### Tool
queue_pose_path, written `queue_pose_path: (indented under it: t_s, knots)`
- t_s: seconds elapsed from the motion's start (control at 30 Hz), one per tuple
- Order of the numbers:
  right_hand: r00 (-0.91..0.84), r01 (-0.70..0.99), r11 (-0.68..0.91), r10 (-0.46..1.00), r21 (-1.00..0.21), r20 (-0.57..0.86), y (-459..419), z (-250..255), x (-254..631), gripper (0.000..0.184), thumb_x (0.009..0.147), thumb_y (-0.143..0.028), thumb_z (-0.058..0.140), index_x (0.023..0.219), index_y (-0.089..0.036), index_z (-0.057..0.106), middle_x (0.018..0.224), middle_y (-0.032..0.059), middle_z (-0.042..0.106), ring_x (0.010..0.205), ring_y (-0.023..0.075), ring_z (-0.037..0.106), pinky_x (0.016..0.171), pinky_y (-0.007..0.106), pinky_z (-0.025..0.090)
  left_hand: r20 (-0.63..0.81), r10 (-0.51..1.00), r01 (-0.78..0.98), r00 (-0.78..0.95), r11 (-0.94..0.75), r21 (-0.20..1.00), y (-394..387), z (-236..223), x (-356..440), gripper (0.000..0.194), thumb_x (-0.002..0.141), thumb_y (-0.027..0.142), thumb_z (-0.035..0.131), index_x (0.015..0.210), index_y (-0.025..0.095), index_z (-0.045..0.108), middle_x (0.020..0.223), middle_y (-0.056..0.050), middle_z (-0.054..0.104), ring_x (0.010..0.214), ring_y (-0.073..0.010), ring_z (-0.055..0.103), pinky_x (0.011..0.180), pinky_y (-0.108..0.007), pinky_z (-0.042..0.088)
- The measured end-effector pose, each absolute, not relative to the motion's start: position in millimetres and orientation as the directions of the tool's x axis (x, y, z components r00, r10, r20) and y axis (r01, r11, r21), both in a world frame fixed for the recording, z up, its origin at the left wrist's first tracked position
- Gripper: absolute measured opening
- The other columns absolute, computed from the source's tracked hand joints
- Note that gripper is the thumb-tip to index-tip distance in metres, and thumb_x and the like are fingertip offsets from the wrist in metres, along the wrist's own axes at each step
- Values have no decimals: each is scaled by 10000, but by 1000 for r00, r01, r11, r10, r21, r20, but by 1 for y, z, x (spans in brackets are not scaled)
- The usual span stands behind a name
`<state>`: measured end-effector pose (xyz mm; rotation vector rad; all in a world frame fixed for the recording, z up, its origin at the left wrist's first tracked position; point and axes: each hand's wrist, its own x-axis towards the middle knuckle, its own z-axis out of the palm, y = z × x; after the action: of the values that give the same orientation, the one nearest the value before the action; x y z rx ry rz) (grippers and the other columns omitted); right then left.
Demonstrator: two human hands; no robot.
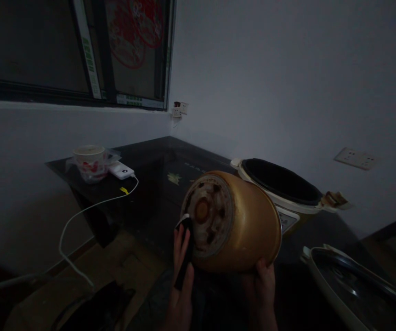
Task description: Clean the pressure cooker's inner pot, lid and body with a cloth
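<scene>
A golden inner pot (249, 220) of a rice cooker is tipped on its side, its stained round bottom facing me. My right hand (262, 287) grips the pot's lower rim from below. My left hand (181, 280) holds a dark scraper-like tool (185, 250) with a pale tip, and the tip rests against the left edge of the pot's bottom. Behind the pot stands the open rice cooker body (280, 186) with a dark cavity.
The cooker's lid (353, 287) lies at the lower right. On the dark table (149, 161) at the left stand a wrapped patterned bowl (89, 162) and a white power bank (121, 171) with a white cable hanging to the floor. Wall sockets (354, 158) are on the right wall.
</scene>
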<state>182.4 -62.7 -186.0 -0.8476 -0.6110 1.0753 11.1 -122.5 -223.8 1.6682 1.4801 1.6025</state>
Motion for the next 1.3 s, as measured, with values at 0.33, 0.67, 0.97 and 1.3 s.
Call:
queue_pose_path:
  t_s: [0.33,0.67,0.97,1.3]
  knots:
    - [356,-526,192,934,-828,-10,-64,-190,187,974,475,-488,854,1340,-270,463,1081,128,709,878,288,676,696,407,531,228,848,-28,-478,-274,961,-68,-189,-7,484,952,461,390,1386,251,440,1510,-22,368,1405,-197,296,1179,-404,197]
    - [312,-523,224,948,-822,60,-62,-209,196,765,643,-461,779,1326,-279,485,971,87,740,872,273,683,791,461,520,494,835,-28,-241,-515,857,10,-114,-35,448,938,447,424,1282,199,566,1374,-69,543,1296,-233,462,1130,-425,299]
    - [350,-523,259,934,-812,73,-62,-202,187,722,681,-477,743,1327,-286,482,1050,83,724,921,265,678,870,483,491,742,573,341,348,-814,470,-52,-67,-3,498,974,328,361,1465,322,278,1574,8,200,1451,-257,121,1166,-529,61]
    - [309,-558,213,950,-802,38,-62,-192,187,697,646,-492,764,1266,-255,549,923,83,750,843,258,694,875,475,493,666,551,472,503,-820,322,-96,-103,-4,604,930,285,442,1474,388,200,1570,2,135,1432,-320,151,1122,-587,179]
